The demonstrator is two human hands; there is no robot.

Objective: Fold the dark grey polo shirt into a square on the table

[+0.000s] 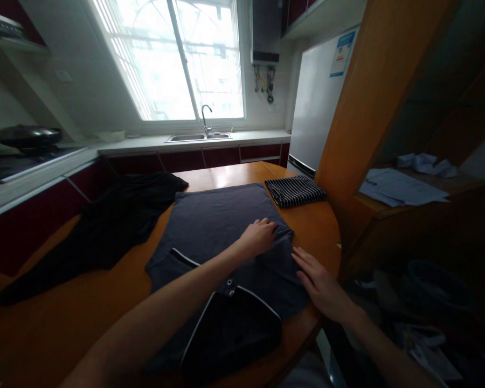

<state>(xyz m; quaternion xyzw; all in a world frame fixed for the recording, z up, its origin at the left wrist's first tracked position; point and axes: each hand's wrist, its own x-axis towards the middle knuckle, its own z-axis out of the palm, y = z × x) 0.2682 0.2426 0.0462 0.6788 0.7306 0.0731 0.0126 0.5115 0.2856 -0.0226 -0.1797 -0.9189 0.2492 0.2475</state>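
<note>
A dark grey polo shirt point(222, 215) lies spread on the wooden table, its black, white-edged collar point(242, 323) towards me. Two pale buttons show at the neck opening. My left hand point(261, 237) reaches across the shirt to its right side, fingers curled closed on the cloth, which wrinkles beside them. At the shirt's right edge rests my right hand point(319, 283), open, its fingers stretched out and touching the cloth. My left forearm covers part of the shirt's front and one sleeve.
A folded black-and-white striped garment point(295, 190) lies at the table's far right. Black clothing point(113, 226) is spread along the left of the table point(234, 175). A wooden cabinet with papers point(402, 186) stands right. Beyond are a sink point(198, 137), a fridge point(323, 97) and a wok point(26, 136).
</note>
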